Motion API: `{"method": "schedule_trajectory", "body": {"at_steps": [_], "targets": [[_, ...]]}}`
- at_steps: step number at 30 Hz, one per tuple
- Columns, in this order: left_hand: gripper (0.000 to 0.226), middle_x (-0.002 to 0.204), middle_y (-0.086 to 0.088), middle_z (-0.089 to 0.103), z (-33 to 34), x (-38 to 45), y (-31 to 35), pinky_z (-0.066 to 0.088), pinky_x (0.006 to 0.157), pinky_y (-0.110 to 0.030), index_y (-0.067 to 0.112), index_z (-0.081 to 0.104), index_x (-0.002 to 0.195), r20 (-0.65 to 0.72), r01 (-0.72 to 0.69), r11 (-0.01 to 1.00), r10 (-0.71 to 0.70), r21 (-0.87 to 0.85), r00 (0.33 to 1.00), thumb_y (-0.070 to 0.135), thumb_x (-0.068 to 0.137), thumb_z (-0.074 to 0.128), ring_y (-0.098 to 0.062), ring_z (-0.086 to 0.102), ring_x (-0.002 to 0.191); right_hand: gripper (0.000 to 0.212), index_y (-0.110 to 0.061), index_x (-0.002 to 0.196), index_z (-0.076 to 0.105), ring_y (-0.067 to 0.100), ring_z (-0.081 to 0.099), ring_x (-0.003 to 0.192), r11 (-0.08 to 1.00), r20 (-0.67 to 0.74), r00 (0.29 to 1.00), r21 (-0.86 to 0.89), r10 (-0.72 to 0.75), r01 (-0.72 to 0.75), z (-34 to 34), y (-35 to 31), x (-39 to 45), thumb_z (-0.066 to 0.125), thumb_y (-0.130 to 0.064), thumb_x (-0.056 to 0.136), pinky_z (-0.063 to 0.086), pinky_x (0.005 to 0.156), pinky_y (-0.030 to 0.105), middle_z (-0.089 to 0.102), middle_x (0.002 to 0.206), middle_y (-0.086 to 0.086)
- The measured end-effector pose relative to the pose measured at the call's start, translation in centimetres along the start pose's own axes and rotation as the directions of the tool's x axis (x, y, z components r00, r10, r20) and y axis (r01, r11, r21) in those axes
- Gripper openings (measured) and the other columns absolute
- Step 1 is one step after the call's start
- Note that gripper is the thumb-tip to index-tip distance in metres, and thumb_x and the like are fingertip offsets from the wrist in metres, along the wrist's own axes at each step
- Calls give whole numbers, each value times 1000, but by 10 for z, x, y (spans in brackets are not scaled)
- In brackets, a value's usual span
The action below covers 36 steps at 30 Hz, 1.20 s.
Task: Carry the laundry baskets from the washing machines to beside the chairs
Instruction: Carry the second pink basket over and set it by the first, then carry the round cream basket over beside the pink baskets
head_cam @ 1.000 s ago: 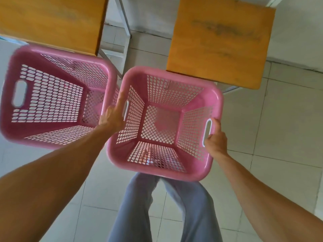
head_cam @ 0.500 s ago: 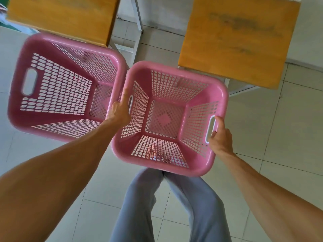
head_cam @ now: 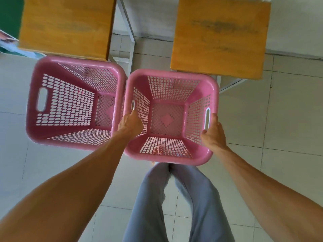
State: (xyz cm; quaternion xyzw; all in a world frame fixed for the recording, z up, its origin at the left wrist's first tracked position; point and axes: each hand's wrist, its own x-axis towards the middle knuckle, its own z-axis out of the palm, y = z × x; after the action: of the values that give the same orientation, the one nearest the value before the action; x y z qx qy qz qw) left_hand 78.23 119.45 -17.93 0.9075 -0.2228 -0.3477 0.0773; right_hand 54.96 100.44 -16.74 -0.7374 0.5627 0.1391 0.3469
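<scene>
With both hands' fingers wrapped on the side handles, left hand (head_cam: 130, 123) and right hand (head_cam: 213, 132) should lower the right pink perforated plastic laundry basket (head_cam: 170, 155) level, snug beside the left pink perforated plastic laundry basket (head_cam: 43, 135).

I see a pale tiled floor (head_cam: 288, 119) with thin dark grout lines. Two pink baskets sit on it side by side, rims touching or nearly so: the left basket (head_cam: 73, 103) and the right basket (head_cam: 171, 116). Just beyond them stand two chairs with wooden seats, the left chair (head_cam: 64, 25) and the right chair (head_cam: 220, 37), on pale metal legs
</scene>
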Motion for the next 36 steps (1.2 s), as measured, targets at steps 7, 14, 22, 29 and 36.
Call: {"method": "schedule_trajectory", "body": {"at_steps": [7, 14, 22, 29, 36], "targets": [[27, 107, -14, 69, -37, -78, 63, 49, 74, -33, 0, 65, 113, 165, -165, 986, 168, -33, 972, 14, 100, 46, -27, 65, 91, 72, -16, 154, 26, 33, 56, 124, 999, 27, 998, -13, -53, 53, -39, -27, -74, 63, -13, 93, 54, 96, 47, 47, 143, 14], [40, 65, 1, 54, -70, -140, 139, 40, 56, -22, 7, 57, 64, 224, -403, 915, 397, -23, 890, 9, 101, 42, -17, 52, 63, 70, -19, 149, 34, 30, 56, 128, 984, -9, 984, -1, -177, 177, -109, -24, -136, 67, -38, 91, 53, 99, 46, 54, 143, 5], [33, 115, -14, 73, -52, -182, 248, 57, 94, -38, 2, 68, 113, 362, -614, 765, 526, 193, 769, 17, 104, 40, -26, 71, 98, 63, -15, 151, 35, 29, 44, 135, 997, -123, 991, 58, -50, 58, -184, 55, -173, 59, -36, 97, 45, 104, 43, 52, 143, 8], [42, 145, -15, 54, 22, -253, 378, 41, 108, -41, 12, 51, 142, 424, -692, 663, 561, 284, 711, 29, 104, 42, -32, 54, 130, 56, -16, 148, 36, 31, 46, 133, 981, -252, 964, 188, 90, -43, -244, 186, -203, 55, -36, 99, 45, 101, 45, 52, 143, 7], [39, 145, -11, 55, 131, -335, 503, 36, 111, -37, 13, 57, 137, 462, -834, 473, 694, 285, 552, 24, 101, 45, -29, 48, 135, 65, -18, 155, 28, 30, 38, 140, 926, -354, 893, 347, 278, -150, -289, 344, -237, 53, -38, 99, 40, 108, 46, 43, 154, 5]]}}
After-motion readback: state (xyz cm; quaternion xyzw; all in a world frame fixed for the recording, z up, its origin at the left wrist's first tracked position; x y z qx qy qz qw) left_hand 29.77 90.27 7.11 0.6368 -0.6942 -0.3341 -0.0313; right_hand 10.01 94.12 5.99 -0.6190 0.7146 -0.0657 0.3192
